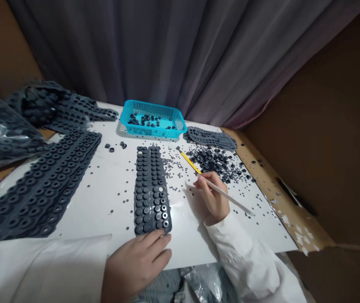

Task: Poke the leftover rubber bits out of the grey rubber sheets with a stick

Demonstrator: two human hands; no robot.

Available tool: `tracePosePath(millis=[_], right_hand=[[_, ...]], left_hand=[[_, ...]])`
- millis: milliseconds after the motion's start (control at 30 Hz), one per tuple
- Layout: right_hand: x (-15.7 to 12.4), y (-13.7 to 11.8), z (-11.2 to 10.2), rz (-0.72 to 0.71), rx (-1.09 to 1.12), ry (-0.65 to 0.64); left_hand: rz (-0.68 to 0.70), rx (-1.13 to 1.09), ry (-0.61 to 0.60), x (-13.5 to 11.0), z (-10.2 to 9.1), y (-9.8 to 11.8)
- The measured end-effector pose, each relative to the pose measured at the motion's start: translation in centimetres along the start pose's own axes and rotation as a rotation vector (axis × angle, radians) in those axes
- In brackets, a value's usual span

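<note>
A dark grey moulded rubber sheet (150, 185) with rows of round studs lies lengthwise before me. Several studs near its right side look lighter and ring-shaped. My left hand (140, 256) rests its outstretched fingers on the sheet's near end. Pinched in my right hand (213, 195) is a thin yellow-and-white stick (191, 162), held right of the sheet. Its tip points away from me, with a small dark piece (178, 148) at it; whether the piece is attached, I cannot tell. Beside my right hand spreads a pile of small black pieces (216, 162).
A blue basket (183, 131) holding black pieces stands at the back. Stacked studded strips (41, 181) cover the left side, near a filled clear bag (3, 134) and perforated sheets (69, 107). Another perforated strip (211, 138) lies back right. Tiny dark discs dot the white tabletop (110, 176).
</note>
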State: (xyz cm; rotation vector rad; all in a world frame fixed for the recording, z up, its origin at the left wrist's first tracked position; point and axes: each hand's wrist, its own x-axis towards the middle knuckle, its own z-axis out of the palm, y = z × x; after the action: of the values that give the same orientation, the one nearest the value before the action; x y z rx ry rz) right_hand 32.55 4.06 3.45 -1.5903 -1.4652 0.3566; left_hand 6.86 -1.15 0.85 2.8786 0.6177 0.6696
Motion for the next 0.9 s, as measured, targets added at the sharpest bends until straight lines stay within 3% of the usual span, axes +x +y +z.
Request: tracePosePath(millis=[100,200,333,400,633,900], right_hand=[[2.2,-1.3,0.2,-0.151,-0.094,-0.057],[3.9,-1.9,1.9,-0.284,-0.007,-0.215],[4.0,-0.7,4.6,-0.366,0.191,-0.471],[3.4,0.2,5.3,-0.406,0.22,-0.528],[3.0,1.2,5.4,-0.484,0.209,-0.475],[3.3,1.2,5.8,-0.64,0.082,-0.48]], left_hand=[[0.016,0.011,0.001,0.4,-0.5,-0.1],[0.036,0.0,-0.032,0.7,-1.0,-0.3],[0.032,0.007,-0.027,0.8,-1.2,-0.3],[0.011,0.019,0.011,0.8,-1.1,-0.2],[-0.07,0.019,0.053,0.9,-0.5,0.1],[-0.025,0.01,0.002,1.0,-0.8,-0.1]])
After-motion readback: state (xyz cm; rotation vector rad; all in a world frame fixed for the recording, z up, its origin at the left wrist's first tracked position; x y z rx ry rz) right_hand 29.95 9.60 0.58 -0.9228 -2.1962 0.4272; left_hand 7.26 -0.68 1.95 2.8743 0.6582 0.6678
